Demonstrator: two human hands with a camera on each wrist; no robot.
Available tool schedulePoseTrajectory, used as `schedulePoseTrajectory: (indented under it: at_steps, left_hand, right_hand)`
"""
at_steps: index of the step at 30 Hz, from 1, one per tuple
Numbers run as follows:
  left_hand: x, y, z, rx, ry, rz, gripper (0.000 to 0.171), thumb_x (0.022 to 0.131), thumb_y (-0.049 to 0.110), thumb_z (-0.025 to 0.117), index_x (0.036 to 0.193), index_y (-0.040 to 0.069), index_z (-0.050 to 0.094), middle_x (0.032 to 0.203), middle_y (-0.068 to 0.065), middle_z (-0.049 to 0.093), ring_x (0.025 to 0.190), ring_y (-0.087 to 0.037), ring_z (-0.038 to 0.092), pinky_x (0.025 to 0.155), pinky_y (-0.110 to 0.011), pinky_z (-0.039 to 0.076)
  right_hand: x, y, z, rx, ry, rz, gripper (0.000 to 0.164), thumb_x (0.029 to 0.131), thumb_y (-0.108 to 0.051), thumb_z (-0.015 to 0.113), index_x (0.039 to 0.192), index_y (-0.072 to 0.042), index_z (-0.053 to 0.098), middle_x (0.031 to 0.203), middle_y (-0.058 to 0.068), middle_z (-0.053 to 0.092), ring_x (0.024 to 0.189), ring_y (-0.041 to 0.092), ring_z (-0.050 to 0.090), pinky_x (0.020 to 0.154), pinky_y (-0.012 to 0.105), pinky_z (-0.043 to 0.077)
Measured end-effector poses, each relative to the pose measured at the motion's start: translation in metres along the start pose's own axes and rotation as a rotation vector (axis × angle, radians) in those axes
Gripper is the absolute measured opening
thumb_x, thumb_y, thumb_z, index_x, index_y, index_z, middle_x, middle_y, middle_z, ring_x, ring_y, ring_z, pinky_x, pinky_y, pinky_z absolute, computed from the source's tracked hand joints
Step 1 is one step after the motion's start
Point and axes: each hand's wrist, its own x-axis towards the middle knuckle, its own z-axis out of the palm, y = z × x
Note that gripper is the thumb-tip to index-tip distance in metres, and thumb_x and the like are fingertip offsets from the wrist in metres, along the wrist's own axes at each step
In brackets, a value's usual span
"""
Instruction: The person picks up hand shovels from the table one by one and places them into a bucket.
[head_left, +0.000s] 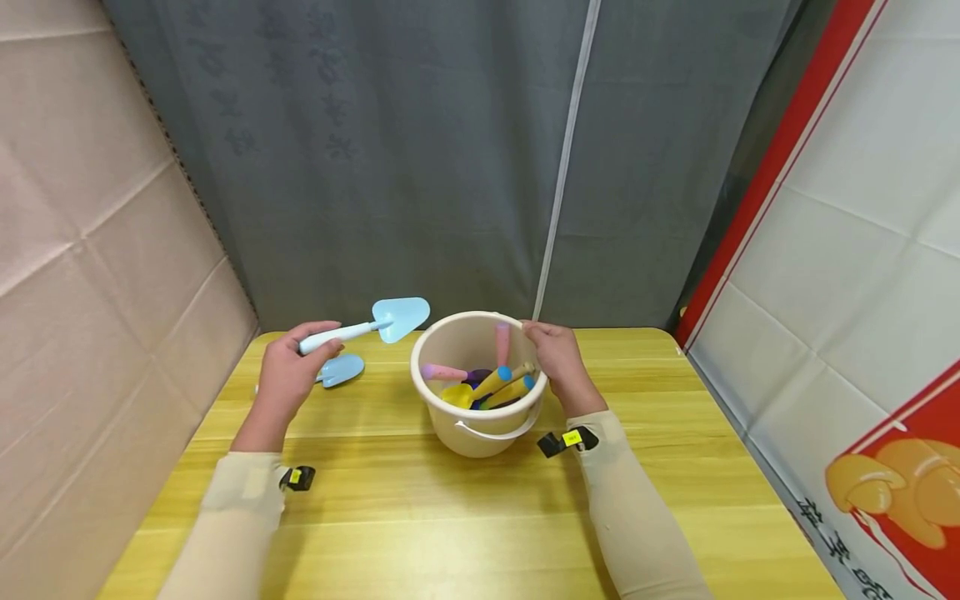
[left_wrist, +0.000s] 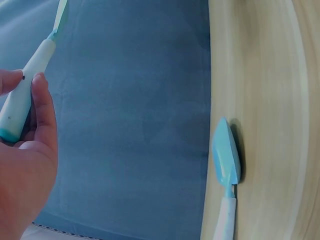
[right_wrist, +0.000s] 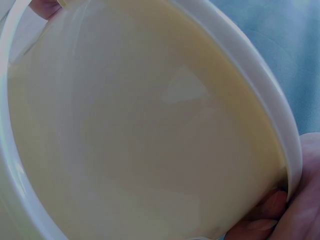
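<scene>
My left hand holds a small garden trowel by its pale handle, raised above the table with the light blue blade pointing right. Below it on the table lies a second light blue trowel, partly hidden by the hand in the head view. A cream bucket stands upright at the middle, its handle hanging down in front. My right hand grips the bucket's right rim, fingers inside it. Several tools with pink, yellow and blue-tipped handles and a yellow scoop are in the bucket.
The wooden table ends at a grey curtain behind. A pale cloth wall stands at the left, and a white and red printed sheet at the right. Each wrist wears a small black camera.
</scene>
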Motion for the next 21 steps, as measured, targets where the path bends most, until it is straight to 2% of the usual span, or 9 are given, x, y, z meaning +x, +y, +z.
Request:
schedulePoseTrajectory:
  at_steps: [6, 11, 21]
  left_hand:
    - [-0.001, 0.012, 0.005, -0.017, -0.023, -0.008, 0.043, 0.102, 0.03, 0.083, 0.137, 0.006, 0.077, 0.097, 0.01, 0.08, 0.08, -0.006, 0.069, 0.057, -0.024, 0.045]
    - [0.002, 0.013, 0.011, -0.022, -0.051, 0.016, 0.043, 0.103, 0.029, 0.082, 0.137, 0.003, 0.076, 0.099, 0.008, 0.08, 0.092, -0.003, 0.076, 0.071, -0.02, 0.055]
    - [0.003, 0.021, 0.026, 0.006, -0.102, 0.073, 0.038, 0.104, 0.03, 0.081, 0.134, 0.006, 0.077, 0.104, 0.002, 0.082, 0.093, -0.016, 0.075, 0.077, -0.02, 0.058]
  right_hand:
    - [0.0, -0.001, 0.0, 0.001, 0.003, 0.001, 0.04, 0.115, -0.027, 0.059, 0.144, -0.004, 0.074, 0.145, 0.019, 0.07, 0.134, 0.037, 0.066, 0.111, 0.054, 0.056]
    - [0.0, -0.001, -0.001, 0.001, 0.006, -0.001, 0.039, 0.115, -0.027, 0.059, 0.144, -0.005, 0.074, 0.145, 0.019, 0.07, 0.134, 0.037, 0.065, 0.111, 0.053, 0.056]
    - [-0.001, 0.0, 0.0, 0.0, -0.003, -0.007, 0.039, 0.115, -0.027, 0.059, 0.143, -0.005, 0.074, 0.144, 0.019, 0.07, 0.134, 0.036, 0.065, 0.112, 0.053, 0.055]
